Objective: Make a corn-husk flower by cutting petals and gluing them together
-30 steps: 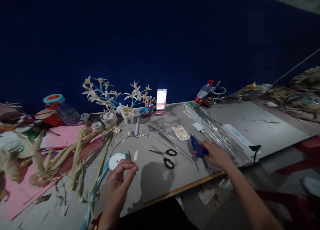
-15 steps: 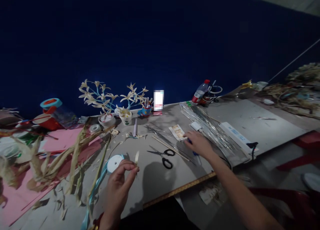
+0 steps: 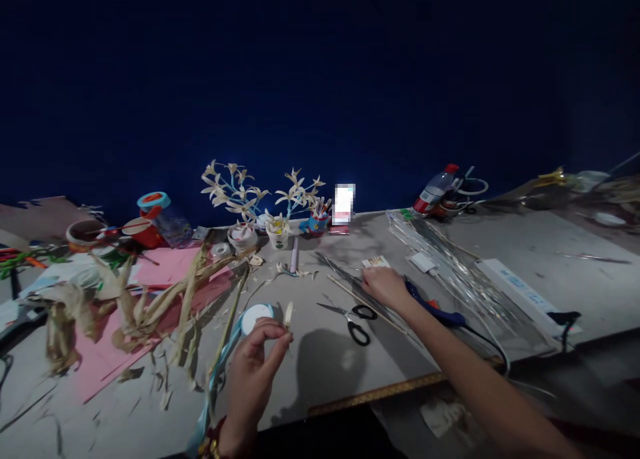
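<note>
My left hand [image 3: 257,356] pinches a small pale husk petal [image 3: 289,314], which stands upright between thumb and forefinger. Beside that hand lies a white ribbon spool [image 3: 256,318] with light-blue ribbon. My right hand [image 3: 384,287] is low over the table, its fingers curled and mostly hidden, so what they hold is not visible. Just beyond it is a small patterned packet [image 3: 375,262], partly covered. A blue glue gun [image 3: 435,310] lies right of my right wrist. Black-handled scissors [image 3: 356,318] lie part-open between my hands, below thin wires [image 3: 345,272] and a stick.
Dried corn husks [image 3: 145,319] lie on pink paper [image 3: 100,359] at left. Pots with husk flowers [image 3: 243,236], a cup of pens [image 3: 316,224] and a lit phone [image 3: 343,206] stand at the back. Wrapped wires [image 3: 445,259], a bottle [image 3: 435,189] and a power strip [image 3: 520,296] are at right.
The view has turned left, shifting the table's things rightward. My right hand has moved left across the table, away from the glue gun, which now shows more fully. My left hand still pinches the petal.
</note>
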The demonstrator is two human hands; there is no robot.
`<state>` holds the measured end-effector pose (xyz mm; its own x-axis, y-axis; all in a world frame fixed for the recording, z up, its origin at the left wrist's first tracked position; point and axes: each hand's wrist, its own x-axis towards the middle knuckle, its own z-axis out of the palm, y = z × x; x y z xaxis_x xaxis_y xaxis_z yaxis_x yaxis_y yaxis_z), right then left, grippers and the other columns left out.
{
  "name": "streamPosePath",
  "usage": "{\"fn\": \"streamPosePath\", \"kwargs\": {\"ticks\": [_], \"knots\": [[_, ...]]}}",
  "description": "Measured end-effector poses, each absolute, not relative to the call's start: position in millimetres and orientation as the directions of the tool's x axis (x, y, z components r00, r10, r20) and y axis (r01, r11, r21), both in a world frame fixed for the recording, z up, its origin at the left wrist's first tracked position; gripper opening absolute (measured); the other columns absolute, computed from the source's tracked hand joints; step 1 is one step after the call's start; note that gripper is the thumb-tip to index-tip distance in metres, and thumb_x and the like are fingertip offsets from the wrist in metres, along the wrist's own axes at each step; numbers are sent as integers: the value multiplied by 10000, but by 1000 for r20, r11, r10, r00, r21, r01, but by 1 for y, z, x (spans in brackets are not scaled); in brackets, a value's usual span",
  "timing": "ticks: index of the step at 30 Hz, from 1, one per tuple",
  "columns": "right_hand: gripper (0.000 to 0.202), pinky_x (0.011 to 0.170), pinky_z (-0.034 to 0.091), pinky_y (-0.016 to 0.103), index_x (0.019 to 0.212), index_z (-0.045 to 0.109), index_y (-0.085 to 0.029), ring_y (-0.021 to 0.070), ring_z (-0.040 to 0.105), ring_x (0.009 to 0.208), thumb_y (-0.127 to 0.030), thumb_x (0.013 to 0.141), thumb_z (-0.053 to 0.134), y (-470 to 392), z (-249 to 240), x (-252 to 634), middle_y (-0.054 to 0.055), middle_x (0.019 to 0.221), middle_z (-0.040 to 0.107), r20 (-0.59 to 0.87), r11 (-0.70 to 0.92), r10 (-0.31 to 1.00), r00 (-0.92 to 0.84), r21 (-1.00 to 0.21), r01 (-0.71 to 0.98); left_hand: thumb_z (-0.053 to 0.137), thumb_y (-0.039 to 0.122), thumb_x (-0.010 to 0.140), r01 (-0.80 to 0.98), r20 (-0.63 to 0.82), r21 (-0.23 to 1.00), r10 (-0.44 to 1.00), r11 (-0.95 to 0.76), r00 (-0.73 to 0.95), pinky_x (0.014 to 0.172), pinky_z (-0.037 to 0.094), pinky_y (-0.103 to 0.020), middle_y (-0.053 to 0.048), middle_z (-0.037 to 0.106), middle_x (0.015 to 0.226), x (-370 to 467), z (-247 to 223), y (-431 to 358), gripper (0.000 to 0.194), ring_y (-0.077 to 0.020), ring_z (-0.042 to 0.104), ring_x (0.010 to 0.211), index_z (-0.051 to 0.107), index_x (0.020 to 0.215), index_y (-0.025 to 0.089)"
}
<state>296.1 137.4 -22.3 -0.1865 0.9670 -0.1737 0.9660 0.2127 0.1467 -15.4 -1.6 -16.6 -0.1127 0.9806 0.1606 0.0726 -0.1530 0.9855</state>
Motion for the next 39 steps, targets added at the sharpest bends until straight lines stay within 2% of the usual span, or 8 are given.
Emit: {"fn": "streamPosePath", "kwargs": {"ticks": [6, 11, 15, 22, 27, 30, 35, 39], "knots": [[124, 652, 429, 267, 870, 727, -184, 254, 732, 847, -238, 890, 618, 140, -11, 295, 106, 898, 777, -212, 265, 948, -238, 113, 958, 714, 308, 889, 36, 169, 985, 981, -167, -99, 836, 468, -273, -23, 628, 880, -17, -19, 1, 133, -182, 593, 897, 674, 803, 215], [193, 769, 462, 316, 972, 720, -161, 301, 687, 998, -271, 955, 562, 141, 0, 263, 161, 1030, 746, -100, 348, 935, -341, 59, 936, 715, 298, 888, 33, 166, 986, 982, -164, -87, 852, 455, -276, -20, 634, 864, -14, -17, 3, 134, -177, 595, 884, 673, 794, 213], [198, 916, 452, 329, 1069, 697, -198, 267, 633, 1114, -186, 964, 530, 155, -9, 222, 116, 1146, 722, -46, 471, 879, -475, -80, 879, 707, 298, 893, 7, 171, 985, 983, -171, -72, 831, 456, -267, -22, 631, 861, -12, -15, 4, 135, -179, 589, 891, 672, 794, 214], [113, 910, 467, 360, 838, 677, -175, 264, 643, 1010, -91, 843, 602, 180, -34, 199, 119, 1001, 728, 26, 425, 886, -462, -441, 790, 722, 308, 876, -6, 154, 988, 981, -155, -120, 828, 458, -273, -24, 628, 855, -18, -13, 3, 150, -182, 593, 883, 672, 778, 207], [167, 647, 504, 292, 819, 604, -194, 177, 617, 668, -332, 907, 570, 155, -25, 207, 37, 736, 681, 33, 238, 934, -356, -801, 550, 745, 326, 847, -38, 107, 993, 983, -114, -151, 813, 458, -277, -27, 639, 847, -16, -15, 8, 158, -185, 596, 864, 680, 774, 202], [281, 566, 483, 258, 835, 568, -205, 144, 584, 583, -475, 910, 560, 122, -13, 207, 13, 696, 655, 17, 130, 950, -313, -931, 342, 748, 336, 836, -57, 51, 997, 992, -58, -117, 796, 452, -280, -27, 650, 828, -10, -14, 14, 167, -185, 599, 835, 686, 771, 196], [290, 569, 471, 254, 782, 604, -208, 135, 562, 606, -464, 823, 733, 68, 13, 197, -8, 705, 608, 83, 84, 972, -221, -996, -3, 734, 336, 822, -24, 37, 999, 997, -39, -74, 754, 448, -289, -29, 650, 765, 2, -2, 21, 184, -188, 592, 778, 674, 737, 184], [96, 651, 502, 290, 794, 682, -217, 179, 611, 741, -265, 846, 747, 43, 28, 186, 20, 760, 643, 388, 381, 911, -136, -921, -74, 721, 326, 815, -12, 53, 998, 997, -54, -57, 744, 452, -296, -37, 666, 747, 9, 6, 21, 176, -192, 602, 765, 674, 727, 181]]}}
